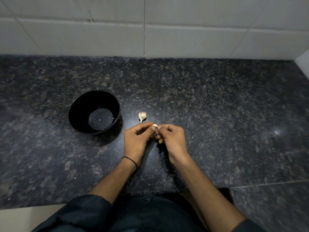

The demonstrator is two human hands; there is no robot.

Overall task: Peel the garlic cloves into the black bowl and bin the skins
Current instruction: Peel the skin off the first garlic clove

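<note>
Garlic clove (155,125) pinched between left hand (136,139) and right hand (172,139); black bowl (80,111) holds only flecks (100,120).

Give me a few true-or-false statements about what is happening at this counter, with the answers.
1. The left hand and the right hand pinch one clove between them. True.
2. The bowl holds several peeled cloves. False: only tiny flecks lie in it.
3. A second clove lies on the counter just beyond the hands. True.
4. The bowl stands to the right of the hands. False: it stands to their left.
5. A thin black band circles the left wrist. True.
</note>
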